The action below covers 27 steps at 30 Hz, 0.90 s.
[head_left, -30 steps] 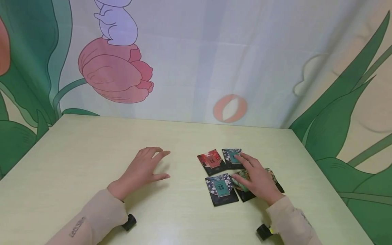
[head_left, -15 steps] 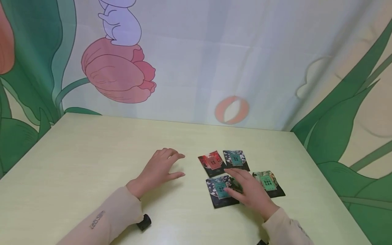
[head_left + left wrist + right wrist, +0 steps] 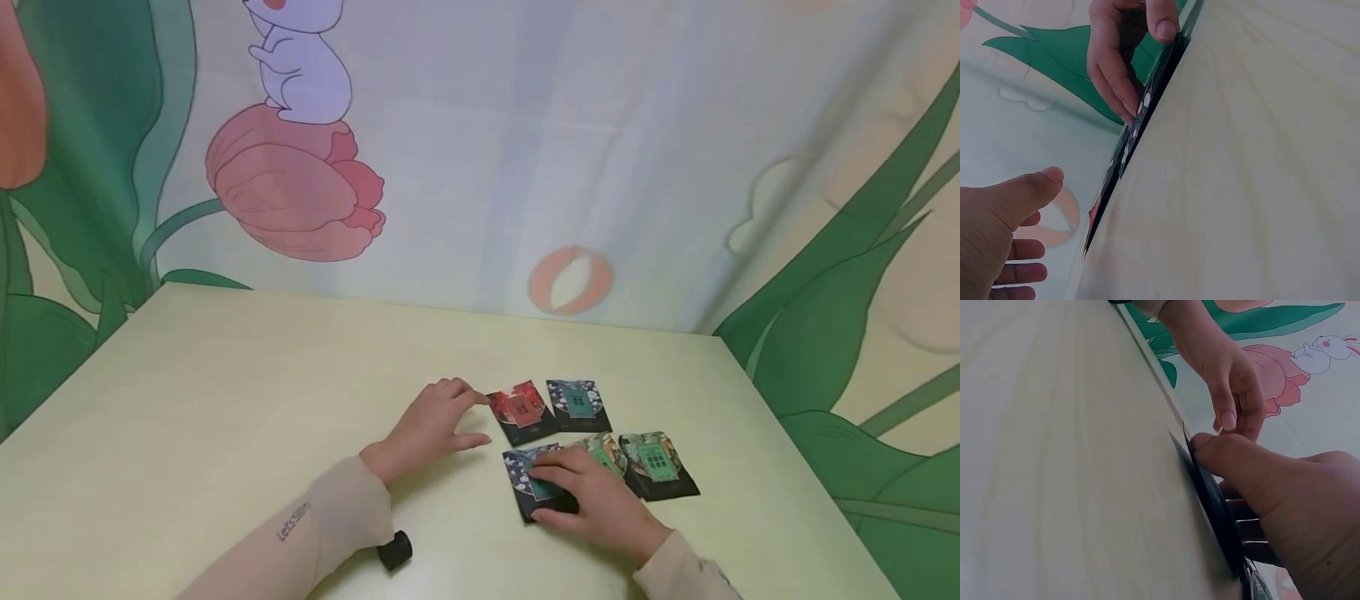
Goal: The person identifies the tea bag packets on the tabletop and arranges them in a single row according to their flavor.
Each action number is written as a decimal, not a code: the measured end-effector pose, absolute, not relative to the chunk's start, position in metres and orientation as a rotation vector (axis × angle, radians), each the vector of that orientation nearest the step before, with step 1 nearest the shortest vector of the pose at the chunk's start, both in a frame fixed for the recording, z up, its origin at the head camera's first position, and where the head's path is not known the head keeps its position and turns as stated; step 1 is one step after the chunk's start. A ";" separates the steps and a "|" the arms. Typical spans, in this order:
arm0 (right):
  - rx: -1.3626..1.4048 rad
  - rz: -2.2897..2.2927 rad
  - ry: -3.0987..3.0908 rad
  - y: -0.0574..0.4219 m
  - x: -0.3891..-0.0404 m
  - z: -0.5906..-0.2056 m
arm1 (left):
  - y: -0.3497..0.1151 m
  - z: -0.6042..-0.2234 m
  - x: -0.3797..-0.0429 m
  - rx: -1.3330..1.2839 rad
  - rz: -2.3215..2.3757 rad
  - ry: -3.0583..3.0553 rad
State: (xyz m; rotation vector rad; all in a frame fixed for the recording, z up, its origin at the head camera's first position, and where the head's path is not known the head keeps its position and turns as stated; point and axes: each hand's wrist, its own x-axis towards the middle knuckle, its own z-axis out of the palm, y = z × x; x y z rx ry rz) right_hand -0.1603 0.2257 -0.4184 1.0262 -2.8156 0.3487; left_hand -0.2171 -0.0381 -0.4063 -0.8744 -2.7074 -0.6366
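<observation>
My right hand grips a dark sachet with a blue-white flower print, fingers over its face and thumb at its near edge. In the right wrist view, that sachet's edge shows beside the thumb, with a dark shadow or reflection along the tabletop. My left hand is held to the left, fingers loosely bent and thumb apart, holding nothing. Its index fingertip is right at the corner of a red-and-black sachet. In the left wrist view, the left hand shows a gap between thumb and fingers.
Another blue-flowered sachet lies behind, right of the red one. Two green-labelled sachets, a middle one and a right one, lie in the front row. The pale table meets a printed curtain at the back.
My right hand has moved left and nearer, off the green and rear blue sachets onto the front blue-flowered one. My left hand has moved right, up to the red sachet.
</observation>
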 end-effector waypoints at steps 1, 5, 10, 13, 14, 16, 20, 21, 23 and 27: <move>1.035 0.342 -2.814 0.226 -0.160 -0.419 | -0.034 -0.407 -0.219 -0.873 -0.641 -2.717; 1.051 0.342 -2.804 0.224 -0.161 -0.419 | -0.021 -0.408 -0.224 -0.877 -0.635 -2.736; 1.025 0.352 -2.840 0.226 -0.161 -0.421 | -0.003 -0.411 -0.231 -0.901 -0.564 -2.761; 1.018 0.356 -2.852 0.227 -0.161 -0.423 | 0.007 -0.415 -0.234 -0.897 -0.498 -2.774; 1.019 0.358 -2.851 0.228 -0.160 -0.424 | 0.010 -0.416 -0.234 -0.897 -0.487 -2.780; 1.020 0.361 -2.849 0.228 -0.159 -0.425 | 0.014 -0.420 -0.235 -0.902 -0.487 -2.782; 1.010 0.371 -2.851 0.228 -0.158 -0.426 | 0.019 -0.425 -0.237 -0.917 -0.510 -2.775; 1.013 0.371 -2.842 0.228 -0.158 -0.426 | 0.020 -0.426 -0.238 -0.918 -0.512 -2.772; 1.014 0.377 -2.839 0.228 -0.159 -0.426 | 0.021 -0.427 -0.240 -0.916 -0.507 -2.770; 1.008 0.374 -2.849 0.228 -0.160 -0.424 | 0.022 -0.428 -0.243 -0.920 -0.497 -2.778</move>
